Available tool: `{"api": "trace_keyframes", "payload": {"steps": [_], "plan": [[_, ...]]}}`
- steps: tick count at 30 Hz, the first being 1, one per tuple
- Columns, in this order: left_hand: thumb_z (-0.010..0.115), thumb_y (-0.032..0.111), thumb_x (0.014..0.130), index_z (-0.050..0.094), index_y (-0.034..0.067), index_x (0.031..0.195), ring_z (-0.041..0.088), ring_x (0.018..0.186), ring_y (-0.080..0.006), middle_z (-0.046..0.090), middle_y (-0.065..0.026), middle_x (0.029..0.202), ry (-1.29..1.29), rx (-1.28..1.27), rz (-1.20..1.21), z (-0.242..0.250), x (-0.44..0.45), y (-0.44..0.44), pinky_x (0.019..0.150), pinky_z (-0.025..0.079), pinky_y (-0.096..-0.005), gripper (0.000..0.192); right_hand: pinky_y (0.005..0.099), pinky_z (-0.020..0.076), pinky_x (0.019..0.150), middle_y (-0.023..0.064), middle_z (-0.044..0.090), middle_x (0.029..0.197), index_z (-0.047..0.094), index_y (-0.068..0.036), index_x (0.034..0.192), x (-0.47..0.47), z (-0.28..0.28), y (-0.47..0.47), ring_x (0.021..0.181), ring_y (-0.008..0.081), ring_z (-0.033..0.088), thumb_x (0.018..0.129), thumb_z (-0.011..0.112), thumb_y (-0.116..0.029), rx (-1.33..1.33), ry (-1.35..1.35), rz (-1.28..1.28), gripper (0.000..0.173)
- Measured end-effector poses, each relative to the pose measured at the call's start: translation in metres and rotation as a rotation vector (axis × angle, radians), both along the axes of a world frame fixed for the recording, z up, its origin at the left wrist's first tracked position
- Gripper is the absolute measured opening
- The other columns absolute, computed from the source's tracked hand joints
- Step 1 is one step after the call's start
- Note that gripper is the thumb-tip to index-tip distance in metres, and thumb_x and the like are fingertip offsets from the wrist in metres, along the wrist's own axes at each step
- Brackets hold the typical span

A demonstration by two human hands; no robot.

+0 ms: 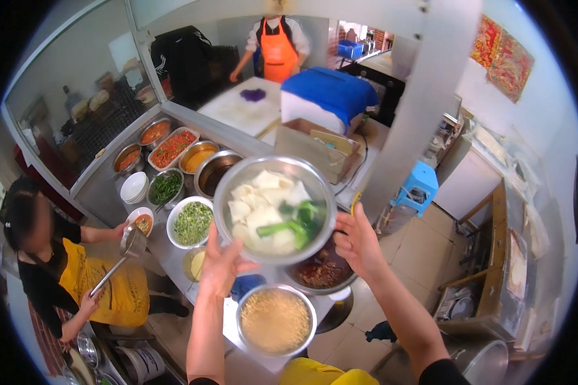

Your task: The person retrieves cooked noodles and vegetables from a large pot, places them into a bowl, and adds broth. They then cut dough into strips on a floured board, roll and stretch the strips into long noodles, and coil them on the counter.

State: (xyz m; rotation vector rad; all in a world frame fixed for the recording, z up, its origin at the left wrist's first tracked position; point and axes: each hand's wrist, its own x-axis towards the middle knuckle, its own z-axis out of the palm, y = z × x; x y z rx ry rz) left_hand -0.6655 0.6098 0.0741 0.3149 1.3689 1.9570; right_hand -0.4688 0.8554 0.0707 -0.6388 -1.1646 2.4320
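Between my two hands is a round metal bowl (276, 209) with wide white noodles or dough pieces (260, 204) and green leafy vegetables (296, 226) in it. My left hand (221, 264) grips its lower left rim, with the thumb reaching over the edge. On the right side, my right hand (359, 243) holds the rim. The bowl is raised above the steel counter. Below it stand a metal bowl of crushed tan bits (276, 320) and a pan of dark red chili oil (322, 269), partly covered by the raised bowl.
Bowls of chopped scallions (191, 223), greens (165, 187) and red sauces stand along the counter (171, 260). At left a co-worker in a yellow apron (108, 284) holds a ladle (134, 242) and a small bowl (142, 219). Another person in an orange apron (277, 53) stands beyond a white table (245, 113).
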Motion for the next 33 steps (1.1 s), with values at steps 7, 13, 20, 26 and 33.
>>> {"api": "trace_keyframes", "payload": {"steps": [7,13,20,26,33], "plan": [[0.06,0.005,0.108,0.02,0.017,0.169,0.078,0.1,-0.0333,0.065,-0.0227,0.138,0.029,0.039,0.051,-0.044,-0.187,0.05,0.078,0.072,-0.0461,0.074,0.0202,0.0257,0.047,0.0018,0.052,0.107,0.058,0.006,0.138,-0.199,-0.028,0.064,0.068,0.0059,0.034,0.106,0.048,-0.073,-0.027,0.03,0.111,0.086],[0.064,0.008,0.108,0.03,0.021,0.166,0.079,0.097,-0.0317,0.068,-0.0184,0.134,0.008,0.112,-0.01,-0.08,-0.286,0.101,0.078,0.071,-0.0449,0.069,0.0203,0.0266,0.046,0.0052,0.051,0.106,0.034,0.011,0.155,-0.293,-0.06,0.109,0.069,0.0081,0.038,0.1,0.054,-0.077,-0.118,0.045,0.071,0.106],[0.06,0.007,0.11,0.033,0.02,0.163,0.076,0.101,-0.0287,0.066,-0.0172,0.136,-0.029,0.124,-0.01,-0.108,-0.333,0.154,0.084,0.07,-0.0464,0.061,0.0239,0.0381,0.055,0.0133,0.059,0.135,0.023,0.004,0.167,-0.317,-0.083,0.131,0.079,0.013,0.052,0.102,0.056,-0.073,-0.154,0.036,-0.058,0.106],[0.061,0.005,0.109,0.032,0.018,0.157,0.075,0.093,-0.0274,0.067,-0.0168,0.121,-0.05,0.193,0.014,-0.111,-0.336,0.178,0.088,0.07,-0.0497,0.058,0.0253,0.0435,0.066,0.0116,0.062,0.142,0.044,-0.003,0.16,-0.264,-0.072,0.103,0.083,0.0135,0.053,0.11,0.047,-0.065,-0.111,-0.029,0.031,0.08],[0.065,0.006,0.108,0.03,0.02,0.16,0.072,0.095,-0.0287,0.065,-0.0168,0.128,-0.07,0.298,0.032,-0.135,-0.338,0.188,0.095,0.067,-0.0548,0.064,0.0258,0.043,0.065,0.0049,0.069,0.12,0.051,-0.007,0.155,-0.137,-0.04,0.057,0.079,0.0124,0.053,0.113,0.044,-0.06,0.004,0.065,0.097,0.068]]}}
